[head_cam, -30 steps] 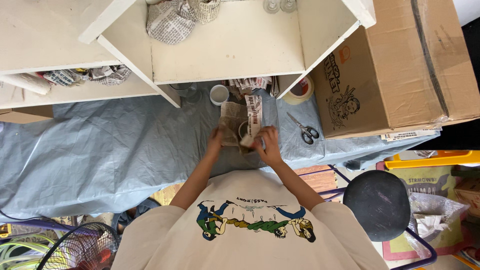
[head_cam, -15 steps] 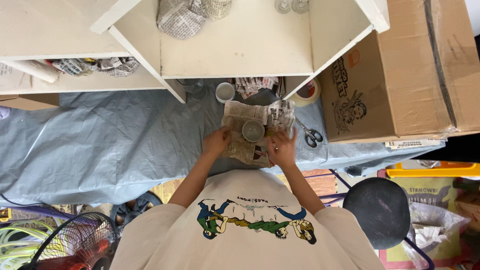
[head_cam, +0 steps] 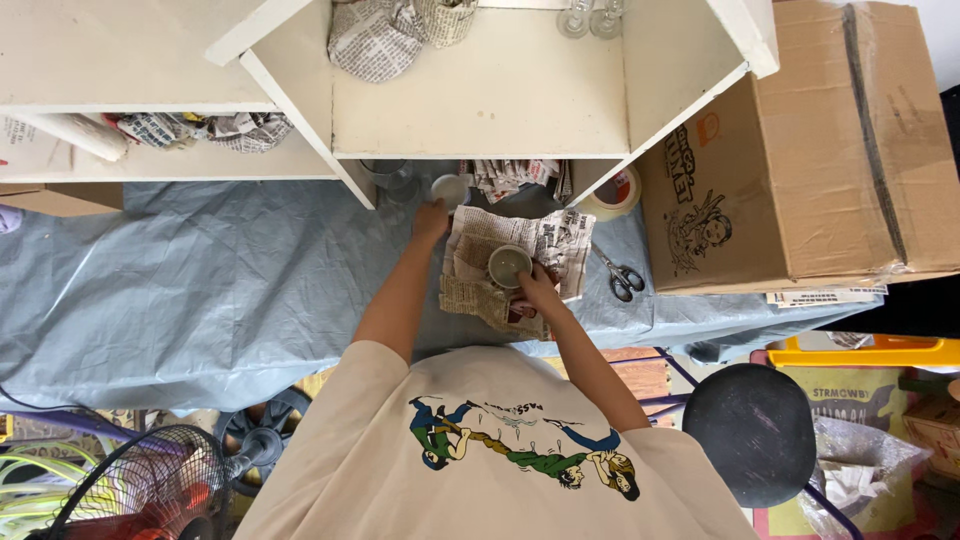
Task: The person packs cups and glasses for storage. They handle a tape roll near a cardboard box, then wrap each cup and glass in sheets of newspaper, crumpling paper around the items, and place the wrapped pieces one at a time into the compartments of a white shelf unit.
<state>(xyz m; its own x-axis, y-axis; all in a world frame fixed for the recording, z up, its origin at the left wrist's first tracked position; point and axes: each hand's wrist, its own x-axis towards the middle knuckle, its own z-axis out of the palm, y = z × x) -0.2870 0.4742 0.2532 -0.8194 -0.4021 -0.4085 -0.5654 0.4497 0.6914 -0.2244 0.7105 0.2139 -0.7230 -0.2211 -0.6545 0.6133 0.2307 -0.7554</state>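
Right hand [head_cam: 535,292] is flat on the newspaper sheet [head_cam: 520,262], fingers loosely together beside the small cup [head_cam: 509,265] sitting on it, not gripping the cup. Left hand [head_cam: 432,218] is out at a second cup [head_cam: 450,188] by the shelf; can't tell if it's closed on it. I'd keep that paper pinned and the cup centred. Scissors [head_cam: 622,276] sit close on the blue-covered surface [head_cam: 200,280].

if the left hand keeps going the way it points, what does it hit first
The left hand points up the picture toward the white shelf unit. First in line is the small white cup, right at its fingertips, possibly already touching. Beyond it is the shelf's lower opening.
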